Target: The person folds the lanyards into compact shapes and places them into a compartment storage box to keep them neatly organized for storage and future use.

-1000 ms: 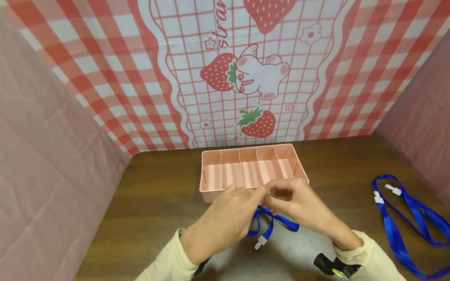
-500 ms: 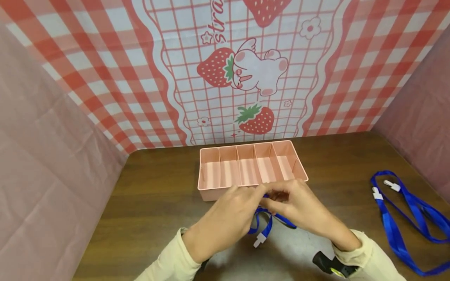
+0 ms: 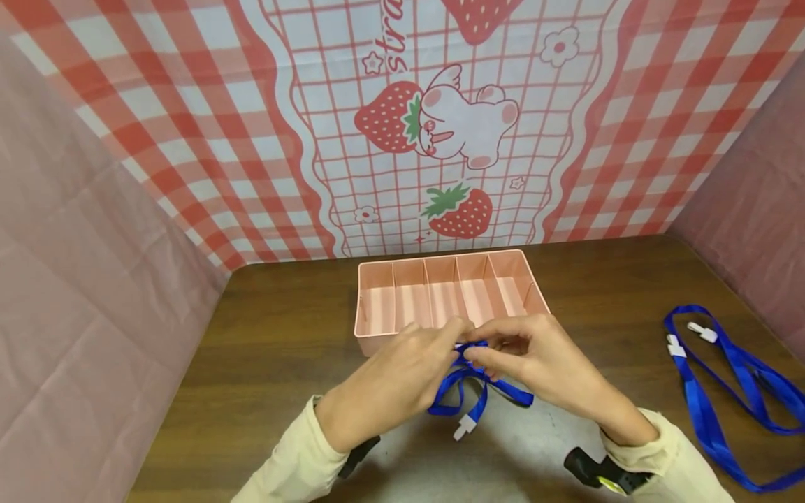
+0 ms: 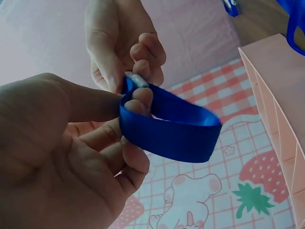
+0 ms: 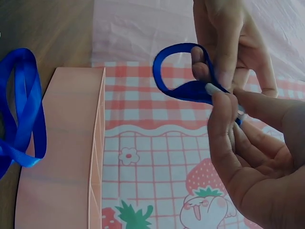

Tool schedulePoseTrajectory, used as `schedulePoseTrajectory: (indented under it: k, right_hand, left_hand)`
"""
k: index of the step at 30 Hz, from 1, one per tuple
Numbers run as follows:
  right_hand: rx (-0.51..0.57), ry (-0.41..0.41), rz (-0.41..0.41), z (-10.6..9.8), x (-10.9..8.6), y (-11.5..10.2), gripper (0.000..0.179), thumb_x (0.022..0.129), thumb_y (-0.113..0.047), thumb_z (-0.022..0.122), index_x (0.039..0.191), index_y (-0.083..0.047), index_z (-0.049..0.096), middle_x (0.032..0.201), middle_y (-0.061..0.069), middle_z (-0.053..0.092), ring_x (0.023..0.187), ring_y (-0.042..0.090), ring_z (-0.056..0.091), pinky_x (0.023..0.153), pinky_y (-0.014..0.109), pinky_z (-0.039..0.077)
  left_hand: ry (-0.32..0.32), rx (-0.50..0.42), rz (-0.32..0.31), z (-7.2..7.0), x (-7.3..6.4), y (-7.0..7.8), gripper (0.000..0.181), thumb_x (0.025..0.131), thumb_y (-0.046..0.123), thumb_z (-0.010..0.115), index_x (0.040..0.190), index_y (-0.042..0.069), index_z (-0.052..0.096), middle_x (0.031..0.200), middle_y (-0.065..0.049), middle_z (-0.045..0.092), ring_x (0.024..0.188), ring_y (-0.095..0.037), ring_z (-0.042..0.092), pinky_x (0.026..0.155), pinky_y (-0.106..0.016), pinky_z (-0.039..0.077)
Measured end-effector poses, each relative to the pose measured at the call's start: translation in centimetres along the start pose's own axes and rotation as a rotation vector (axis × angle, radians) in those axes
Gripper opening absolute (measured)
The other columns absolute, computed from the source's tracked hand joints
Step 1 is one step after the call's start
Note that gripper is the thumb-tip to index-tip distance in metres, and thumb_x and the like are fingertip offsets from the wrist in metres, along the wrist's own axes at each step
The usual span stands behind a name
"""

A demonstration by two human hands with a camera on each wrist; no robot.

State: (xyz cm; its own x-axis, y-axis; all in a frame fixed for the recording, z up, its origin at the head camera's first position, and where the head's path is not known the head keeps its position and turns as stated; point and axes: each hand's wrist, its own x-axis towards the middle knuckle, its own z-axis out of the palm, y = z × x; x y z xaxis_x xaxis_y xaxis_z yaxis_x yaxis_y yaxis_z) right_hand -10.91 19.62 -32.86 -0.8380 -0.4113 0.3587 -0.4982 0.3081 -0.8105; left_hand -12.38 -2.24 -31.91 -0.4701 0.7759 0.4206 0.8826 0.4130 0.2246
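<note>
Both hands hold a blue lanyard (image 3: 518,393) just in front of the pink tray in the head view. The left hand (image 3: 393,384) pinches the strap between thumb and fingers, with a fingertip inside a bent blue loop (image 4: 171,140). Opposite it, the right hand (image 3: 544,363) pinches the strap where the loop's ends meet, beside a small pale piece (image 5: 215,88) partly covered by fingers. A white clip (image 3: 465,426) at a strap end hangs below the hands. Fingers hide part of the join.
Behind the hands stands a pink tray (image 3: 376,345) with several compartments. A second blue lanyard (image 3: 694,405) with white clips lies at the right of the brown table (image 3: 277,335). A checked strawberry cloth (image 3: 233,133) covers the back wall.
A small blue loop now shows between the hands, where earlier the fingers mostly covered it. The left fingers have shifted slightly, and the head view has tilted a little.
</note>
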Motion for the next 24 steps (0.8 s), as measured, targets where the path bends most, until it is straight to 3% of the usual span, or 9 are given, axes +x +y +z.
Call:
schedulePoseTrajectory:
  k: [4,8,11,17,21,24]
  right_hand:
    - [0.009,0.041,-0.012,-0.5,-0.1,-0.4,0.012,0.090,-0.001,0.072,0.100,-0.006,0.075,0.082,0.001,0.073,0.064,0.012,0.068,0.059,0.028,0.057]
    - [0.012,0.043,0.019,-1.3,-0.4,-1.0,0.013,0.092,-0.002,0.070,0.101,-0.009,0.074,0.081,0.002,0.072,0.064,0.014,0.068,0.058,0.030,0.057]
    - [0.025,0.029,0.034,-1.9,-0.6,-1.3,0.014,0.093,-0.002,0.068,0.102,-0.011,0.074,0.078,0.003,0.070,0.063,0.015,0.066,0.058,0.031,0.056]
    - [0.098,0.033,0.058,-2.9,-0.8,-1.6,0.015,0.095,0.001,0.064,0.103,-0.006,0.073,0.077,0.007,0.069,0.062,0.020,0.064,0.058,0.033,0.056]
    - [0.131,0.042,0.094,-3.4,-0.8,-1.8,0.013,0.095,0.001,0.064,0.103,-0.003,0.073,0.078,0.010,0.070,0.061,0.022,0.065,0.058,0.035,0.057]
    - [0.153,0.042,0.107,-3.6,-0.9,-1.9,0.013,0.095,0.002,0.063,0.104,-0.001,0.072,0.079,0.012,0.070,0.061,0.023,0.065,0.058,0.036,0.057]
  left_hand:
    - [0.024,0.032,-0.010,-0.6,-0.2,0.0,0.027,0.100,0.020,0.061,0.123,0.012,0.050,0.107,0.006,0.068,0.093,-0.008,0.063,0.080,-0.030,0.047]
    - [0.059,0.094,-0.010,-1.2,-0.7,0.0,0.040,0.094,0.024,0.069,0.128,0.012,0.051,0.103,0.005,0.066,0.089,-0.012,0.059,0.079,-0.031,0.043]
    - [0.101,0.112,0.001,-1.6,-0.8,-0.1,0.034,0.092,0.016,0.069,0.124,0.010,0.056,0.102,0.003,0.064,0.089,-0.013,0.056,0.079,-0.030,0.044]
    - [0.181,0.144,0.018,-2.1,-0.8,-0.3,0.012,0.089,0.008,0.068,0.099,0.006,0.064,0.103,-0.002,0.058,0.092,-0.014,0.052,0.080,-0.024,0.047]
    - [0.197,0.159,0.002,-2.7,-1.0,-0.5,0.013,0.087,0.012,0.073,0.096,0.006,0.065,0.106,-0.003,0.061,0.094,-0.015,0.052,0.082,-0.025,0.047]
    - [0.199,0.146,-0.003,-3.0,-1.1,-0.6,0.017,0.087,0.013,0.073,0.099,0.007,0.063,0.099,0.000,0.062,0.090,-0.013,0.053,0.079,-0.027,0.048]
